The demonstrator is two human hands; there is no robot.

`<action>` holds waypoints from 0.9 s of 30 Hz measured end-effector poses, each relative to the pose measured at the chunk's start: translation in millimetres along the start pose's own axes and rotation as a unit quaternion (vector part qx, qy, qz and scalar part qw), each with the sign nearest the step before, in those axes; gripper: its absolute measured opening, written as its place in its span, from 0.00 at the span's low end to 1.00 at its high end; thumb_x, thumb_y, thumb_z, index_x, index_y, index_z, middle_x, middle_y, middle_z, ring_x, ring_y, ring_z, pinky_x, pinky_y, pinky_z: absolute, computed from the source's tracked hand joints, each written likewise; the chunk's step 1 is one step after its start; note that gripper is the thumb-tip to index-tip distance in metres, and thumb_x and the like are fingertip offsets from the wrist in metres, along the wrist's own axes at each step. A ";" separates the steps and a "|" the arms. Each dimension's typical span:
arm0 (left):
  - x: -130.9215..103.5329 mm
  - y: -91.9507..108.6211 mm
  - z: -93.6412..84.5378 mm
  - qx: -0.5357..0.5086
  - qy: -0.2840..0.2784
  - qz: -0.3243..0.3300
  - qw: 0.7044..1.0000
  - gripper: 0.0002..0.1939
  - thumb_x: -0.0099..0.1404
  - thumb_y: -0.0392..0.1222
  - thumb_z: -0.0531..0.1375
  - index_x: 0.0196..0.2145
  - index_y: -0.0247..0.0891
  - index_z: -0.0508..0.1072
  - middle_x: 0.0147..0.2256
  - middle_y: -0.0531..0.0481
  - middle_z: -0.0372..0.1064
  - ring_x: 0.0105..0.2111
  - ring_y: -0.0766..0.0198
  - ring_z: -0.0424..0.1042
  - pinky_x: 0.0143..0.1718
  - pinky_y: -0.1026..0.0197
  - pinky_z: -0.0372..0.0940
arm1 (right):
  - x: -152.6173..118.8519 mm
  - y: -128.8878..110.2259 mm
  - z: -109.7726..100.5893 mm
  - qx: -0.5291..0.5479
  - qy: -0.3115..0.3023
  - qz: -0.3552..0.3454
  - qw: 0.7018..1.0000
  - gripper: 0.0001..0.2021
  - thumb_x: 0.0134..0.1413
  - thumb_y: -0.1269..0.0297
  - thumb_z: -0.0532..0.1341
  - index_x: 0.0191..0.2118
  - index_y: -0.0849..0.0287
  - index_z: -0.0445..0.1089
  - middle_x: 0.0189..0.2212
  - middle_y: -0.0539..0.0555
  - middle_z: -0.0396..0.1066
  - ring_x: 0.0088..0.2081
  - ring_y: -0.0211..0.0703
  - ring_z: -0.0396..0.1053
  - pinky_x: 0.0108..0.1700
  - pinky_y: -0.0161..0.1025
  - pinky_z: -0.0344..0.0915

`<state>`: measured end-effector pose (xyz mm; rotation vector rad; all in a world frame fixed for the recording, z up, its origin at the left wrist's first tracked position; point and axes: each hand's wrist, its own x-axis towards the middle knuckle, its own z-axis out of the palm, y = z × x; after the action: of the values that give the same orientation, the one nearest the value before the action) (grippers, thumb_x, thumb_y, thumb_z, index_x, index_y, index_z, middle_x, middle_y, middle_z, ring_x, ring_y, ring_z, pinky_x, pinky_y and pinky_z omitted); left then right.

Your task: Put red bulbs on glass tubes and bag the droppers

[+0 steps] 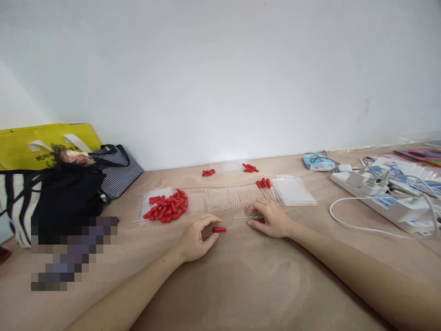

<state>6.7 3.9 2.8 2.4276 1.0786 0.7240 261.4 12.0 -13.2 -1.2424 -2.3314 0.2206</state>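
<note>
My left hand (200,236) rests low over the table with thumb and fingers apart around a red rubber dropper bulb (219,229). My right hand (270,218) is open too; a clear glass dropper tube (243,218) runs between its spread thumb and forefinger. Behind the hands, several clear tubes (218,199) lie side by side in a row. A pile of red bulbs (167,208) sits on clear plastic bags (140,212) at the left. Several droppers with red bulbs fitted (263,183) lie behind my right hand, beside a stack of clear bags (296,191).
Toward the wall lie more tubes (232,167) and two small groups of red bulbs (208,173). A white power strip (382,200) with chargers and a looping cable (339,221) occupies the right. Bags, including a yellow one (20,142), stand at the left.
</note>
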 end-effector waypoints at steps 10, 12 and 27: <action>10.5 -4.0 17.2 0.083 0.053 0.053 0.994 0.09 0.61 0.37 0.52 0.32 0.38 0.72 0.49 0.44 0.63 0.53 0.55 0.56 0.51 0.47 0.55 | 7.0 -2.7 16.8 0.020 0.020 0.010 1.000 0.06 0.52 0.65 0.55 0.28 0.59 0.63 0.29 0.52 0.66 0.35 0.40 0.62 0.37 0.38 0.55; 12.9 -1.3 17.8 0.075 0.044 0.040 0.995 0.08 0.63 0.36 0.50 0.33 0.38 0.69 0.46 0.45 0.66 0.53 0.57 0.57 0.53 0.47 0.52 | 5.6 -4.6 16.8 0.015 0.031 0.013 0.999 0.06 0.54 0.65 0.53 0.29 0.59 0.62 0.29 0.52 0.67 0.34 0.41 0.62 0.38 0.40 0.54; 17.7 -0.1 24.2 0.043 0.020 0.032 0.998 0.11 0.65 0.38 0.46 0.39 0.39 0.66 0.39 0.49 0.71 0.52 0.59 0.60 0.56 0.44 0.43 | 2.6 -26.9 22.7 0.076 0.055 -0.023 0.995 0.06 0.56 0.67 0.49 0.33 0.58 0.61 0.29 0.51 0.68 0.32 0.37 0.64 0.37 0.37 0.55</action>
<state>31.1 14.2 -11.2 2.5401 1.0725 0.7636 229.3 0.6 -22.4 -1.0971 -2.2027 0.3003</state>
